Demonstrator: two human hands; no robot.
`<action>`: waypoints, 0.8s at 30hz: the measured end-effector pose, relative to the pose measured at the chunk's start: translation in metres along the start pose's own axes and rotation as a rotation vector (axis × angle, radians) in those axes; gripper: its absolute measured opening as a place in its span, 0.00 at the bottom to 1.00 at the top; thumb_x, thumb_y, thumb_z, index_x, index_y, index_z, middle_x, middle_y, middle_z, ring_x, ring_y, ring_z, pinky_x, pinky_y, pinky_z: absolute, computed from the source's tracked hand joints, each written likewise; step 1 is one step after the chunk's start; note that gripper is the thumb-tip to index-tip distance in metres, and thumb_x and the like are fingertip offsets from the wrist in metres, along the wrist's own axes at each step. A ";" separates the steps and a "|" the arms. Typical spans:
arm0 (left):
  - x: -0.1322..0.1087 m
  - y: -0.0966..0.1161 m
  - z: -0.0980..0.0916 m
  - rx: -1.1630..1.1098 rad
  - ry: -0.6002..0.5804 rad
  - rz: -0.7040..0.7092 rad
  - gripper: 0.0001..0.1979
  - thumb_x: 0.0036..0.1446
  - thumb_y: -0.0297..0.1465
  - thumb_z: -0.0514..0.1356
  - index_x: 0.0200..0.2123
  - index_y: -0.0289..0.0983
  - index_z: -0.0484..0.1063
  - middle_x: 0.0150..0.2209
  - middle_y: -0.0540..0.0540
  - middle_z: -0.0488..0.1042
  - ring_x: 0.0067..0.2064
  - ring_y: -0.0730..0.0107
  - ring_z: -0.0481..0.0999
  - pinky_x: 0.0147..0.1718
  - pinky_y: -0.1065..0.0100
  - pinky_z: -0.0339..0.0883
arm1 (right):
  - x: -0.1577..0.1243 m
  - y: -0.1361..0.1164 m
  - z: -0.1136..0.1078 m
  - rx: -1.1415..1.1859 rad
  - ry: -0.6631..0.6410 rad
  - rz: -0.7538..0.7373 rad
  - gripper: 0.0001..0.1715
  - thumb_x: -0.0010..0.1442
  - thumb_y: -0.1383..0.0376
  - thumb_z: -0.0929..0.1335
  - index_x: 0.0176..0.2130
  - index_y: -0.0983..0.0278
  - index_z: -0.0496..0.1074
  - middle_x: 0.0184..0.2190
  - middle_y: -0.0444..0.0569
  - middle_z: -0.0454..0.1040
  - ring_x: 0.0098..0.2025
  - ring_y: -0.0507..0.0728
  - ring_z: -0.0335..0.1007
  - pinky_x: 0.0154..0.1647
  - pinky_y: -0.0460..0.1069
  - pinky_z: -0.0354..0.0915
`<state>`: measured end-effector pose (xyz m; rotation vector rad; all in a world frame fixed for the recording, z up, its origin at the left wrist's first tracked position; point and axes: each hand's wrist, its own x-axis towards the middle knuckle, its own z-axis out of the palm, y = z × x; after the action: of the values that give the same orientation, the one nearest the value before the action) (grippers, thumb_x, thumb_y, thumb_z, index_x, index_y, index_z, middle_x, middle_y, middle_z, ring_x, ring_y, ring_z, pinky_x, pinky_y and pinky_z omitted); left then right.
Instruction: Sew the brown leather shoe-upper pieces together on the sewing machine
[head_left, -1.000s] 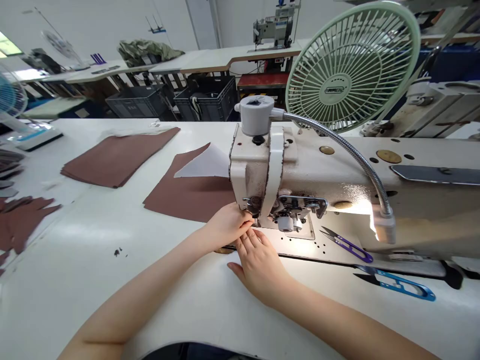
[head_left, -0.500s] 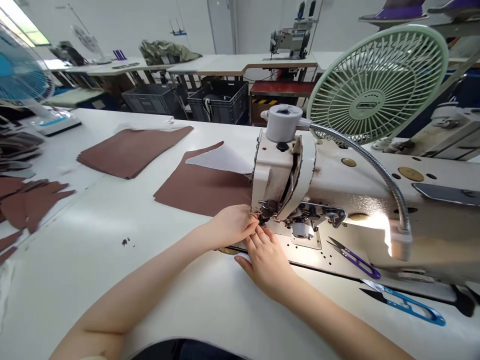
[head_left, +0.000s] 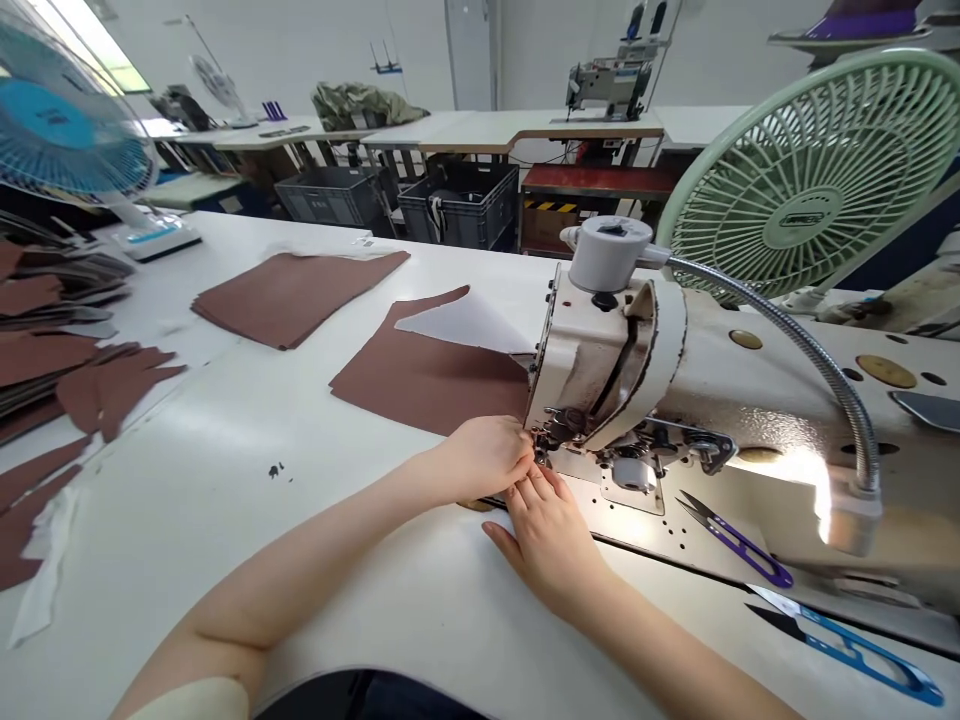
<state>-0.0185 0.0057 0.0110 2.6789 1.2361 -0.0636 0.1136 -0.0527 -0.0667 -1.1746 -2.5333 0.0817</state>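
Close to the needle area of a sewing machine (head_left: pixel 551 340), my left hand (head_left: pixel 487 458) is closed, with its curled fingertips by the presser foot. What they pinch is hidden. My right hand (head_left: pixel 551 535) lies almost flat on the machine bed, its fingers stretched forward to touch the left hand and its thumb spread. Behind the left hand, brown fabric-like pieces (head_left: pixel 427 375) reach up to the machine head, with a pale underside (head_left: pixel 472 322) folded into view. The stitching point itself is covered by my hands.
Purple thread snips (head_left: pixel 739 545) lie on the machine bed, blue ones (head_left: pixel 855 645) on the table. A brown stack (head_left: pixel 292 300) sits farther back, and cut pieces (head_left: pixel 112 385) pile at left. A lamp (head_left: pixel 855 515) and a green fan (head_left: pixel 810 190) stand right.
The camera has turned slightly left, so the whole scene sits farther right. Both hands stay at the needle area, with hardly any change in their pose.
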 end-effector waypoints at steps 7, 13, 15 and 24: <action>-0.011 -0.021 -0.007 -0.054 -0.060 0.061 0.19 0.54 0.22 0.51 0.46 0.42 0.71 0.49 0.49 0.73 0.50 0.63 0.69 0.43 0.66 0.63 | -0.001 0.003 0.003 -0.082 -0.064 -0.012 0.34 0.66 0.53 0.56 0.60 0.74 0.59 0.61 0.62 0.58 0.62 0.67 0.53 0.56 0.60 0.57; -0.071 -0.084 -0.002 0.204 0.018 -0.460 0.36 0.45 0.19 0.52 0.61 0.37 0.56 0.64 0.37 0.55 0.61 0.46 0.58 0.50 0.51 0.60 | -0.006 0.005 0.011 -0.129 0.052 -0.029 0.35 0.66 0.54 0.55 0.64 0.73 0.50 0.65 0.63 0.49 0.64 0.66 0.50 0.51 0.60 0.60; -0.097 -0.077 -0.001 0.228 0.024 -0.506 0.27 0.47 0.21 0.51 0.54 0.32 0.64 0.56 0.35 0.66 0.54 0.52 0.68 0.47 0.57 0.64 | -0.007 0.006 0.013 -0.117 0.116 -0.028 0.37 0.66 0.55 0.55 0.66 0.71 0.41 0.65 0.62 0.50 0.63 0.65 0.51 0.51 0.59 0.61; -0.118 0.010 0.003 -0.683 -0.241 -0.238 0.15 0.52 0.30 0.55 0.17 0.36 0.54 0.16 0.54 0.57 0.20 0.76 0.58 0.21 0.70 0.51 | -0.008 0.005 0.001 -0.082 0.228 -0.202 0.38 0.65 0.59 0.57 0.67 0.65 0.36 0.61 0.55 0.60 0.59 0.61 0.60 0.48 0.56 0.62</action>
<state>-0.0872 -0.0898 0.0238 1.8819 1.2138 0.0040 0.1216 -0.0554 -0.0704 -0.8927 -2.4537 -0.1966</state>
